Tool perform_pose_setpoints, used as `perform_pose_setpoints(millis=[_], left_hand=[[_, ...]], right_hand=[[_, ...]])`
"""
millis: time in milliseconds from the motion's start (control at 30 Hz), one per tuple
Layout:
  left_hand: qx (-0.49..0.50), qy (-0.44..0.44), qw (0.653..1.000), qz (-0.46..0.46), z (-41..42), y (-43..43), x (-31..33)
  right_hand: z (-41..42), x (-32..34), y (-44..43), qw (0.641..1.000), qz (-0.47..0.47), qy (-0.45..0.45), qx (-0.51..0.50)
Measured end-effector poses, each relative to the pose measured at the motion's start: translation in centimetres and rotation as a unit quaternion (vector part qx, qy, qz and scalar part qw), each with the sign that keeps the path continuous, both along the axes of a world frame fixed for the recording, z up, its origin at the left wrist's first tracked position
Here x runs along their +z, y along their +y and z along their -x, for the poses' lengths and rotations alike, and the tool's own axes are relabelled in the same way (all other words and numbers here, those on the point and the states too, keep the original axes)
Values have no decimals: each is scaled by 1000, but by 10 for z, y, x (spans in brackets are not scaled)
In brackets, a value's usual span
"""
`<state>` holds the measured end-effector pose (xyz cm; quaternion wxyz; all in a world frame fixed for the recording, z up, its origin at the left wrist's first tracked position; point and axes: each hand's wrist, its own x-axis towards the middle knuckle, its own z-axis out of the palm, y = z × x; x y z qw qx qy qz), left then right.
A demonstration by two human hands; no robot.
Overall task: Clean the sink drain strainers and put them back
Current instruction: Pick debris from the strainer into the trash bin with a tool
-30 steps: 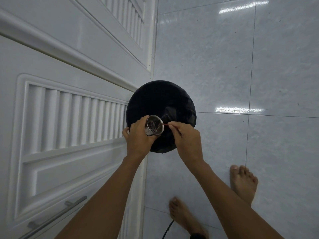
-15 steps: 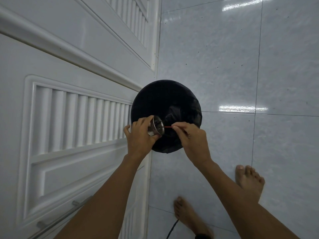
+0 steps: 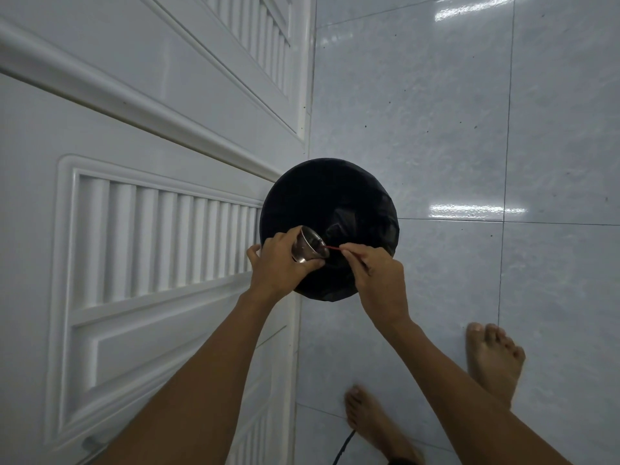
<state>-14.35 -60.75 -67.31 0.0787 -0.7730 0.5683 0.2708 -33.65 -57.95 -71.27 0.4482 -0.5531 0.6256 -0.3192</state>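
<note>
My left hand [image 3: 280, 266] grips a round steel sink strainer [image 3: 309, 246], a small cup tilted with its mouth turned to the right, over a black-lined bin [image 3: 330, 193]. My right hand [image 3: 375, 275] pinches a thin red stick [image 3: 332, 248] whose tip reaches into the strainer's mouth. What lies inside the strainer is hidden at this angle. Both hands hover just above the near rim of the bin.
White louvred cabinet doors [image 3: 151, 243] fill the left side, with a metal handle [image 3: 92, 443] low down. Glossy grey floor tiles [image 3: 469, 129] spread to the right. My bare feet [image 3: 491, 360] stand behind the bin, and a black cord [image 3: 344, 448] lies by the nearer foot.
The strainer has tipped further so its mouth now faces right rather than up. The stick stays at its mouth. Both hands keep their grips over the bin.
</note>
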Motion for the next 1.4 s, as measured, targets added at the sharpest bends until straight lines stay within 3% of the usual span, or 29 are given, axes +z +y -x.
perform_pose_setpoints(millis=[67,233,333,433,500,600,833,1167,1400], left_hand=[[-3,-7,1000,-14,-3,-3,1],[-14,2,999,-35,-3,-3,3],[-7,-4,998,-55,-1,-2,6],[8,-10,996,-84,-2,-2,9],[-5,-11,996,-90,-1,-1,11],[-8,-20,996,-89,3,1,12],[98,-2,991,-86,14,3,15],[156,101,979,83,40,29,33],[197,124,960,152,67,30,91]], right_hand=[[-2,3,1,999,11,-11,-33],[-12,6,2,999,2,-16,34],[-10,7,6,999,-10,-15,-50],[-11,12,13,998,-5,-49,-30],[-13,15,18,999,-17,-37,4],[-10,14,16,999,-25,1,-34],[-8,24,10,998,-25,1,-57],[1,44,12,998,-31,36,-38],[20,103,0,997,-9,71,-20]])
